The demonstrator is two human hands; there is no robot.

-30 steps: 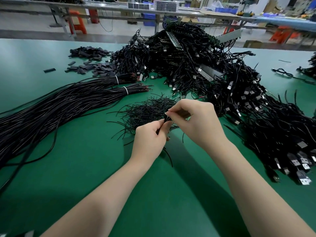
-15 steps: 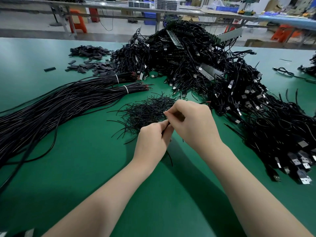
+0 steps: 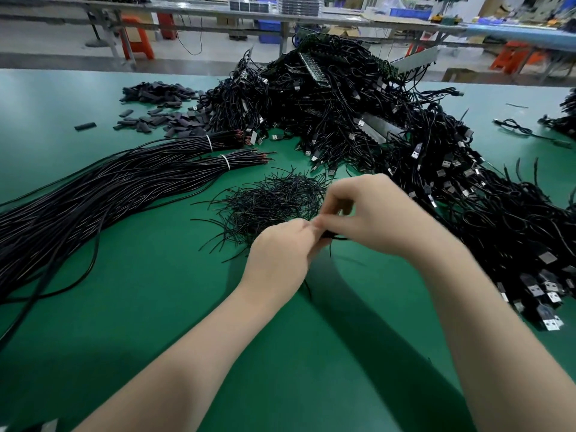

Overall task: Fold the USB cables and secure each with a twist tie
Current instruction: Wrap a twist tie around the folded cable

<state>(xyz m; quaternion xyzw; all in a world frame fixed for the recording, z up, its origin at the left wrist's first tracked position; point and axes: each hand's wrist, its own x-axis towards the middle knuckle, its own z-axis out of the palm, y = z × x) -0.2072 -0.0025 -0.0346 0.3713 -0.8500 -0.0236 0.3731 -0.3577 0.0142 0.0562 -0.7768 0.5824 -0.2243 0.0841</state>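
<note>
Both hands meet over the green worktop [image 3: 156, 307], the left hand [image 3: 277, 260] and the right hand [image 3: 374, 216] each pinching a thin black twist tie [image 3: 335, 237] between thumb and fingertips; it is small and blurred, so whether a cable is folded inside the grip cannot be told. What shows of the tie runs roughly left to right between the two pinches, one loose end hanging down toward the person. The pile of spare ties [image 3: 274, 201] lies just beyond the grip, nearer the left hand, while the heap of USB cables [image 3: 467, 198] spreads beyond and to the right, nearer the right hand.

Small black sleeve pieces [image 3: 162, 110] lie scattered on the green table [image 3: 124, 307].
</note>
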